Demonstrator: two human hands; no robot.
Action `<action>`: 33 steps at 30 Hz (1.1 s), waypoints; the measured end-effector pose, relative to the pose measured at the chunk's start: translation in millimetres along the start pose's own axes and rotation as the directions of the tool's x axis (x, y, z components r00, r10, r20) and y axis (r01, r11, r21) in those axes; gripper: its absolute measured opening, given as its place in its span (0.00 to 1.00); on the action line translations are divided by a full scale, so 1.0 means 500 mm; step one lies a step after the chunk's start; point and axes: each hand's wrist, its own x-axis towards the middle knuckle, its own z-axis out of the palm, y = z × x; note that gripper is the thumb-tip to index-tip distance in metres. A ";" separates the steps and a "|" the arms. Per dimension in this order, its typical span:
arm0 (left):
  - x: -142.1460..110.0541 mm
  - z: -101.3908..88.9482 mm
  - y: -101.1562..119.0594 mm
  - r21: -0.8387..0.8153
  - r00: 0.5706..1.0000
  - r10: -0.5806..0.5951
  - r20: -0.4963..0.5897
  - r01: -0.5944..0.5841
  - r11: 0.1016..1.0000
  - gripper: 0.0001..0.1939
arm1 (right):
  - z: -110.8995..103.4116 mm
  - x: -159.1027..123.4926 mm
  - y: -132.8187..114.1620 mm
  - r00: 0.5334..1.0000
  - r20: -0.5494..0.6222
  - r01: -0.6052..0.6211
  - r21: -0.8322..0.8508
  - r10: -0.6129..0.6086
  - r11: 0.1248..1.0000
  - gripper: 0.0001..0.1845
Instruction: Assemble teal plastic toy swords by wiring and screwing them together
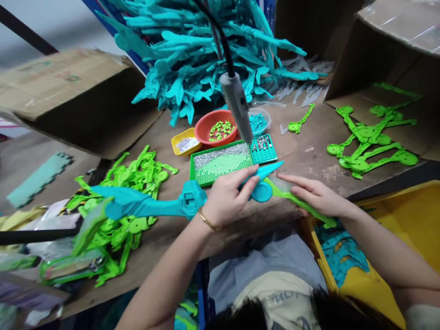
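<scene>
My left hand [229, 196] is closed on a long turquoise plastic part [151, 207], pinching it near its pointed end. The part reaches out to the left past my wrist, where a green plastic piece joins its far end. At its right end a lime-green plastic arm [292, 197] sits beside the round turquoise disc [261, 192]. My right hand [318, 195] holds that green arm, fingers stretched along its top and thumb mostly hidden beneath. A whitish translucent piece [281, 184] shows by the right fingertips.
Behind my hands stand a green tray [192, 172] of small silvery pieces, a small turquoise tray [273, 155], and an orange bowl [202, 130]. A grey screwdriver-like tool [237, 105] hangs overhead. Green arms [137, 183] pile left; a yellow bin [409, 215] stands right.
</scene>
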 end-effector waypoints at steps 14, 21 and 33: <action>-0.002 -0.062 -0.021 0.513 0.802 -0.213 0.558 -0.132 0.848 0.22 | 0.006 0.012 -0.014 0.892 -0.080 0.412 -0.258 -0.444 0.874 0.24; -0.006 -0.034 -0.002 0.377 0.911 0.008 0.413 -0.179 0.909 0.16 | 0.026 0.022 -0.025 0.770 -0.268 0.435 -0.444 -0.580 0.783 0.06; -0.021 -0.009 0.025 0.198 0.960 0.170 0.224 -0.216 0.956 0.18 | -0.012 -0.005 0.020 0.789 -0.468 0.309 -0.257 -0.398 0.916 0.11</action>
